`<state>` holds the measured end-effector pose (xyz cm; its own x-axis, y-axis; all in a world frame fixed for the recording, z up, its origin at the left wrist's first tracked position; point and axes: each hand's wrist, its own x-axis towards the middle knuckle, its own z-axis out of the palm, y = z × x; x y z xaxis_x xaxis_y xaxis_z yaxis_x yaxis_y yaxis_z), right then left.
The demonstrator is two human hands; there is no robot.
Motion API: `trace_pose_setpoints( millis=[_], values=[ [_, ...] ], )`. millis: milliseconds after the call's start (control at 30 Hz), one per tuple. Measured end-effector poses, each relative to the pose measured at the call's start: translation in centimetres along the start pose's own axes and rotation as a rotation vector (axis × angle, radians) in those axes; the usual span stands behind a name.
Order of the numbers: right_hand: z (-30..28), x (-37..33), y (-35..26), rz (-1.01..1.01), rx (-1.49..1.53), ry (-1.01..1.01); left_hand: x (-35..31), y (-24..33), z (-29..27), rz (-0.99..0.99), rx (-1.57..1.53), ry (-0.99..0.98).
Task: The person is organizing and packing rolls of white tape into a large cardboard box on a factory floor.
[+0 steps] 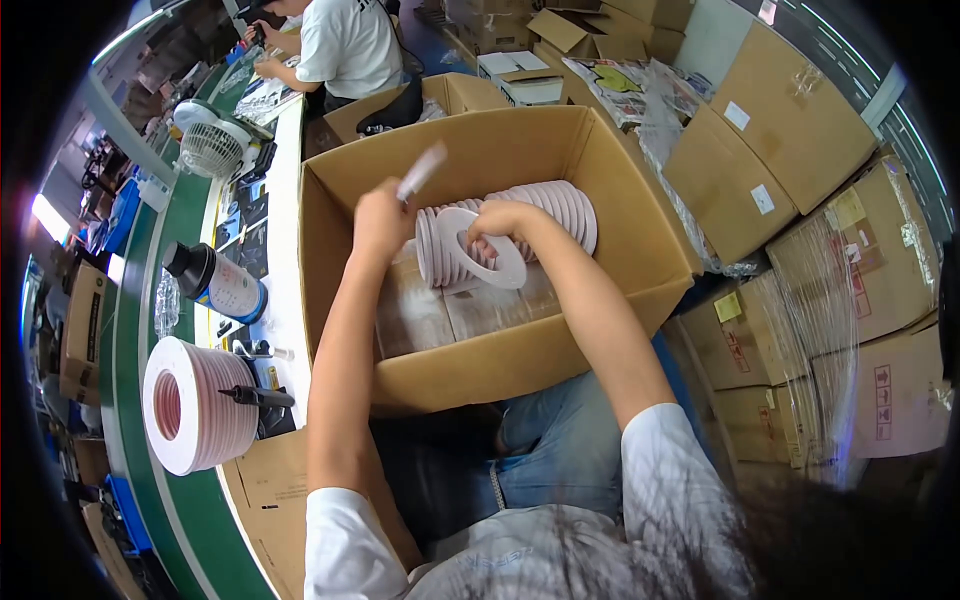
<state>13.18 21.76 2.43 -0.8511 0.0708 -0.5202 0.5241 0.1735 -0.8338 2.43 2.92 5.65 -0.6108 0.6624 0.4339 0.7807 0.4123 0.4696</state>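
In front of me is an open cardboard box (480, 385). Inside it, a row of flat white rings (570, 215) stands on edge on top of tape-covered packages (415, 310). My right hand (510, 222) reaches in from the right, its fingers through the hole of a white ring (510, 268) at the front of the row, gripping it. Over the box's left side my left hand (383, 222) is closed on a pale flat piece (422, 172), which sticks up to the right and is smeared by motion, so its full shape is hidden.
To my left, a stack of white rings (215, 405), a black handheld tool (262, 396) and a dark-capped bottle (225, 285) stand by the green conveyor (200, 510). A fan (210, 148) sits farther up. Stacked cartons (760, 330) line the right; a co-worker (350, 50) sits ahead.
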Motion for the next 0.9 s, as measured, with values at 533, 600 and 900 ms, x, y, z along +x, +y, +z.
trace_pose_setpoints(
  millis=[533, 600, 900],
  values=[
    [0.1, 1.7, 1.4, -0.009, 0.035, -0.069, 0.2, 1.7, -1.9, -0.089, 0.008, 0.295],
    [-0.2, 1.2, 0.5, -0.154, 0.05, 0.04, 0.1, 1.7, -2.6, 0.009, -0.081, 0.367],
    [-0.1, 1.8, -0.9, -0.355, 0.155, -0.044, -1.1, 0.1, -3.9, -0.16, -0.015, -0.136]
  ],
)
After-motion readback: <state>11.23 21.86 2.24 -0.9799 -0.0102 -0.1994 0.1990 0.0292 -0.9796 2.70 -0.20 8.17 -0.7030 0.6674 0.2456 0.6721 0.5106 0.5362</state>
